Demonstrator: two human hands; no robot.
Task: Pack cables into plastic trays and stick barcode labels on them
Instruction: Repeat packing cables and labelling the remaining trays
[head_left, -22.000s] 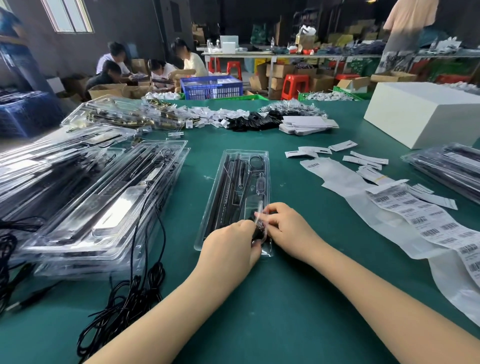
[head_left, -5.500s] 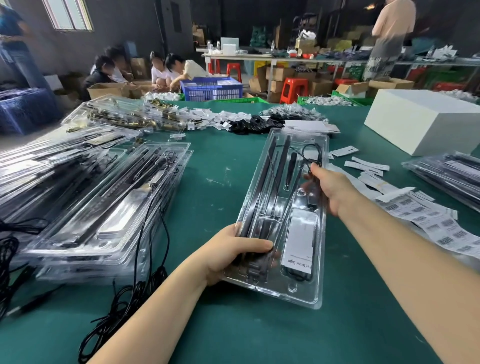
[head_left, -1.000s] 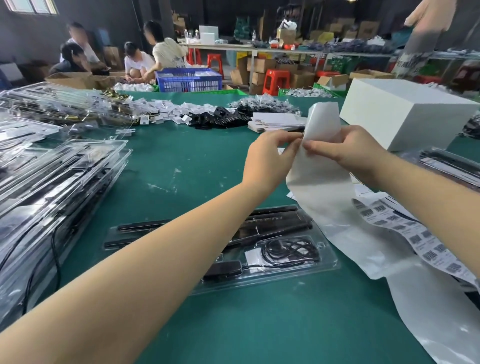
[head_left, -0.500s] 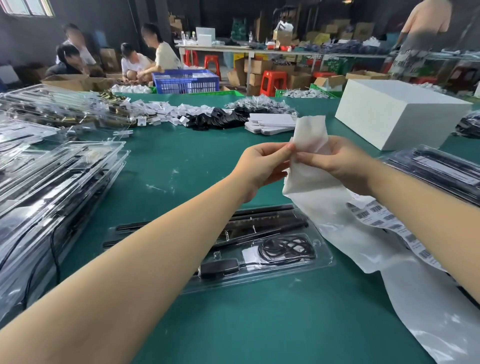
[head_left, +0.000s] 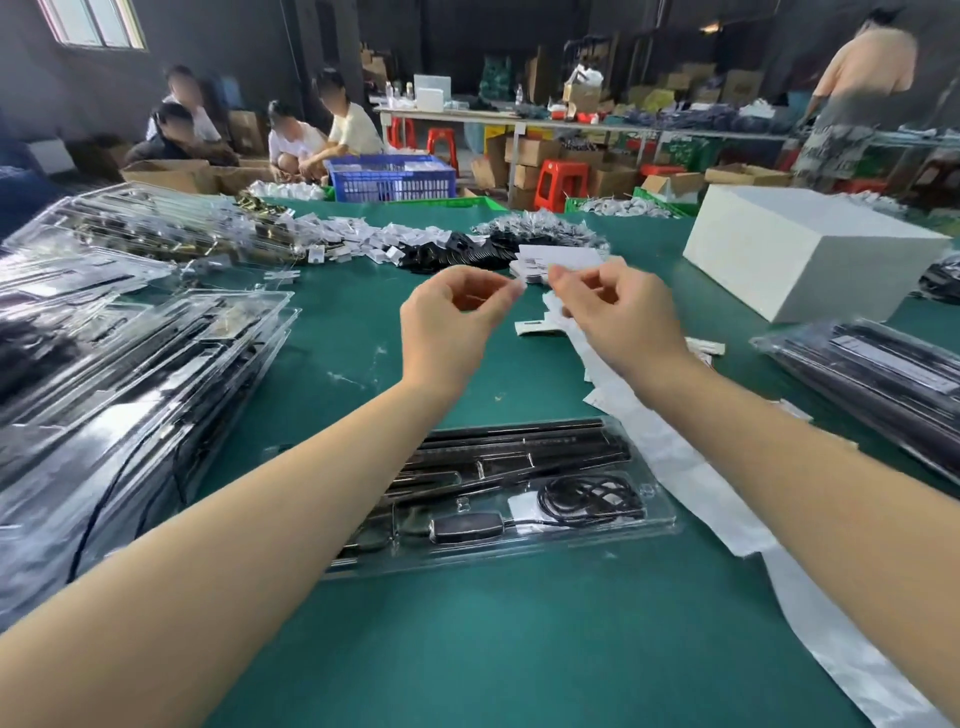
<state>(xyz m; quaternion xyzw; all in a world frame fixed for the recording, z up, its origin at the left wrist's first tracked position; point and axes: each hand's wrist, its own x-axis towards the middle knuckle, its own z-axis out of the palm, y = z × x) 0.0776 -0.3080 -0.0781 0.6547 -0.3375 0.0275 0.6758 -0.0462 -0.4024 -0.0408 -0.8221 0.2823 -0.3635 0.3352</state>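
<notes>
left hand (head_left: 457, 317) and right hand (head_left: 618, 306) pinch a small label (head_left: 521, 282) between fingertips; press it flat, square on the tray (head_left: 660, 519) at 6 o'clock.

Dark walls (head_left: 234, 57) enclosed the room, with a bright window (head_left: 93, 23) at upper left. A long table (head_left: 571, 127) stood at the back, red stools (head_left: 561, 182) and cardboard boxes (head_left: 524, 156) beneath it.
</notes>
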